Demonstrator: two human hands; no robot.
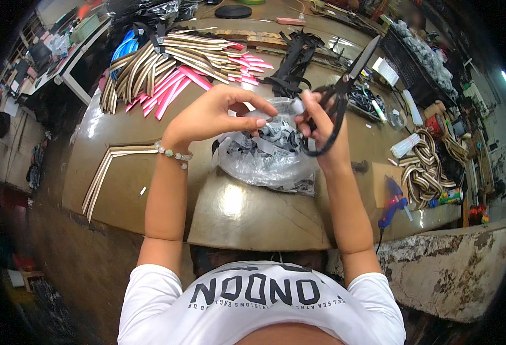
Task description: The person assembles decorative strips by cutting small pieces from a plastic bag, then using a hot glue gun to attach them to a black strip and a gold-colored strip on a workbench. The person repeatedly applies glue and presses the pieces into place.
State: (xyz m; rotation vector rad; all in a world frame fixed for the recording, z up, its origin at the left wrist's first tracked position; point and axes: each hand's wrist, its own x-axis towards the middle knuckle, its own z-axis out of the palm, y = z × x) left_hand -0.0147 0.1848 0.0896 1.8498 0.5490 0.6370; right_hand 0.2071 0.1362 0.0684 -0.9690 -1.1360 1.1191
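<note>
My left hand [207, 114] reaches over a clear plastic bag [238, 167] full of small black, white and grey pieces. Its thumb and forefinger curve toward each other with a gap between them, and I see nothing held there. A bracelet of pale beads [175, 153] circles that wrist. On the bag's other side, black-handled scissors [342, 86] hang on my right hand [329, 135], blades pointing up and to the right, away from me. A small white piece [297, 106] shows at that hand's fingertips; its kind is unclear.
Bundles of striped straps [143, 66] with pink ends lie at the far left, black straps [299, 54] behind the bag. One folded striped strap [106, 167] lies left. To the right are a blue glue gun [393, 202], glue sticks [406, 146] and coiled striped straps [425, 167].
</note>
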